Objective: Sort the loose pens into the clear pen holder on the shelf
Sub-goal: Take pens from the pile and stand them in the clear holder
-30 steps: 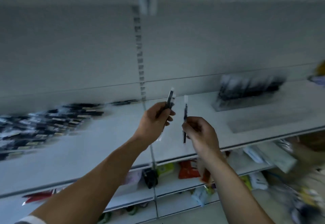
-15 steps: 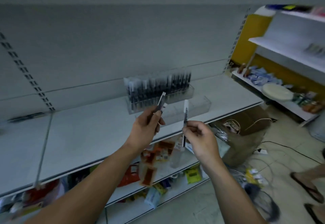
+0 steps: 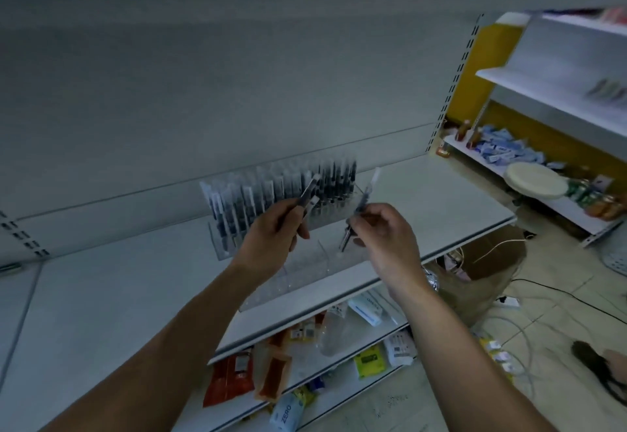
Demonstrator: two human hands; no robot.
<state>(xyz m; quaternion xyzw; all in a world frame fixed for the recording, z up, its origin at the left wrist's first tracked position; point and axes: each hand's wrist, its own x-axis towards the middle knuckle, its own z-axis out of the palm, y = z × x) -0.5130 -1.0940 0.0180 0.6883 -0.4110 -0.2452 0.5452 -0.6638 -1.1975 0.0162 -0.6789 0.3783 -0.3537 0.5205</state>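
Two pens (image 3: pixel 308 190) over white shelf (image 3: pixel 118 296), shop aisle.
Left hand (image 3: pixel 271 241), right hand (image 3: pixel 390 241) fingers (image 3: pixel 371 212) each pinch one; cables (image 3: pixel 549 292) on floor (image 3: pixel 559 333).

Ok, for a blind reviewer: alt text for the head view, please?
The left hand grips one pen and the right hand pinches a second pen above a clear pen holder on a shelf; behind it stands a rack full of pens.

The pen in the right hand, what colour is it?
The slim plastic pen has a dark barrel and a clear whitish cap, seen in the head view.
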